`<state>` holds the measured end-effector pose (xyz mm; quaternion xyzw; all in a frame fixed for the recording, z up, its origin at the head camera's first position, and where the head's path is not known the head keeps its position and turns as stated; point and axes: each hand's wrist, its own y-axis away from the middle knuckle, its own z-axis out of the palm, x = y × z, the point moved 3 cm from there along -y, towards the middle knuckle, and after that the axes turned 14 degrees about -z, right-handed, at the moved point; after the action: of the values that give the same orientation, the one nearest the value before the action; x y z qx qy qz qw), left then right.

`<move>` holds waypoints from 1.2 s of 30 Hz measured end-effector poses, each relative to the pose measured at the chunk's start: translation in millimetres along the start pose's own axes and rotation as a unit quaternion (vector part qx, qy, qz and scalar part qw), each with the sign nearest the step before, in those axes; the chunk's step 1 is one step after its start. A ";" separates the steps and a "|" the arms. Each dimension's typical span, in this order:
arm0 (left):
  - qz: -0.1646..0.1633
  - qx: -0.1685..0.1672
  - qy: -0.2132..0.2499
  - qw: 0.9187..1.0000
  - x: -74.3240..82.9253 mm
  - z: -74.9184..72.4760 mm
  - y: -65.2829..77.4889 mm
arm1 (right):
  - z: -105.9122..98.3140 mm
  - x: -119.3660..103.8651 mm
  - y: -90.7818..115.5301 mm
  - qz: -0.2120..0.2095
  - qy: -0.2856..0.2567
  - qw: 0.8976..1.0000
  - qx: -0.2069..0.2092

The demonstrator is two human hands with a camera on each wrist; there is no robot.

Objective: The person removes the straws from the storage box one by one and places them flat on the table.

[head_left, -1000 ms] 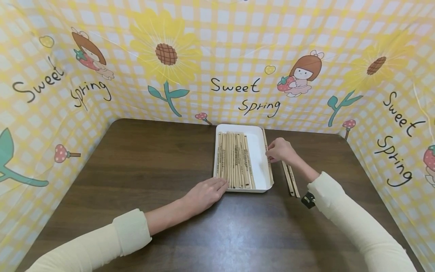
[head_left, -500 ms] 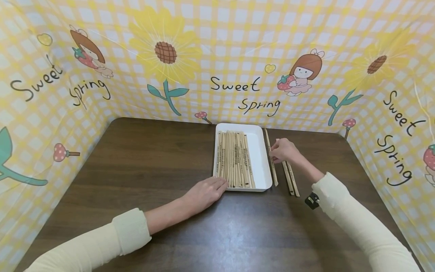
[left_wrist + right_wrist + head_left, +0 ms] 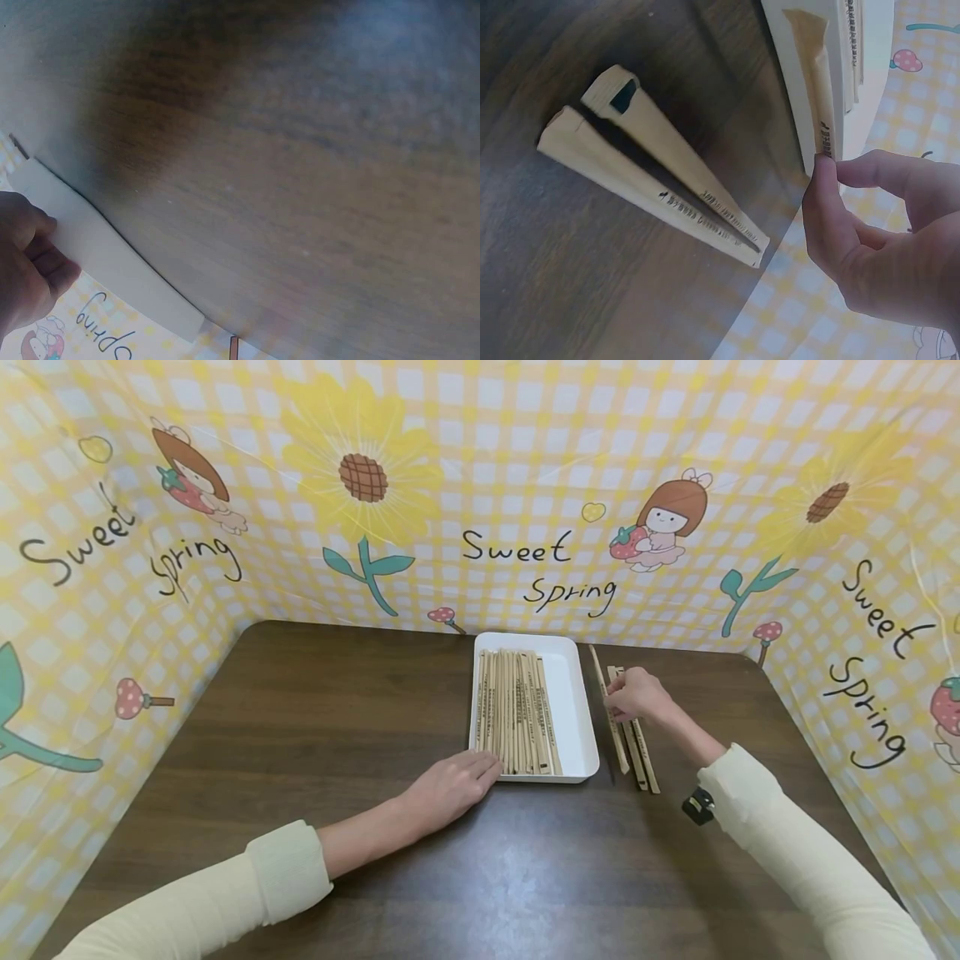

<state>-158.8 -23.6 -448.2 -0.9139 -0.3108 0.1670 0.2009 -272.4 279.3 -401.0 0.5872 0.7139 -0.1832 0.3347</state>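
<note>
A white tray [image 3: 574,718] stands at the back of the table, several slim paper-wrapped sticks [image 3: 517,710] lying side by side in its left part. My left hand [image 3: 453,789] holds the tray's near left corner; the left wrist view shows its bent fingers against the white wall. To the right of the tray, my right hand [image 3: 643,693] pinches one paper-wrapped stick [image 3: 817,82] between thumb and forefinger. Two more printed brown-paper sticks [image 3: 656,184] lie on the wood beside it, partly hidden under the hand in the head view.
The dark wooden table [image 3: 337,710] is enclosed on three sides by a yellow checked cloth [image 3: 510,460] with flower and girl prints. A small black device [image 3: 697,806] sits at the right cuff. The tray's far edge is near the back cloth.
My right hand has carried the pinched stick from the tray's right rim rightward, closer to the two sticks on the table. My left hand has stayed at the tray's corner.
</note>
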 end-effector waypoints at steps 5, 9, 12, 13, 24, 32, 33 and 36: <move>0.000 0.003 -0.003 1.000 0.6 1.0 0.4 | -4.5 9.0 4.9 0.005 0.002 1.000 0.002; -0.001 0.006 0.002 1.000 0.7 2.0 0.7 | -9.0 18.0 10.0 0.010 0.014 1.000 0.000; -0.002 0.006 0.010 1.000 0.7 0.9 0.5 | -12.0 25.1 13.1 0.016 0.016 1.000 0.000; -0.002 0.006 0.011 1.000 0.7 0.5 0.5 | -12.9 27.7 13.8 0.018 0.013 1.000 0.000; -0.004 0.003 0.009 1.000 0.2 -1.1 0.5 | -18.3 45.2 18.0 0.029 0.015 0.999 0.001; -0.005 0.004 0.008 1.000 0.4 1.2 0.8 | -16.8 50.2 21.0 0.035 0.018 0.999 0.008; -0.005 0.004 0.007 1.000 0.5 1.4 0.9 | -16.8 50.7 21.3 0.036 0.017 0.999 0.007; -0.005 0.003 0.003 1.000 0.8 0.8 1.1 | -17.0 52.0 21.8 0.034 0.015 0.999 0.010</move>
<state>-157.9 -23.8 -449.5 -0.9121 -0.3141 0.1647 0.2056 -260.3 333.0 -422.1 0.6174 0.6963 -0.1698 0.3243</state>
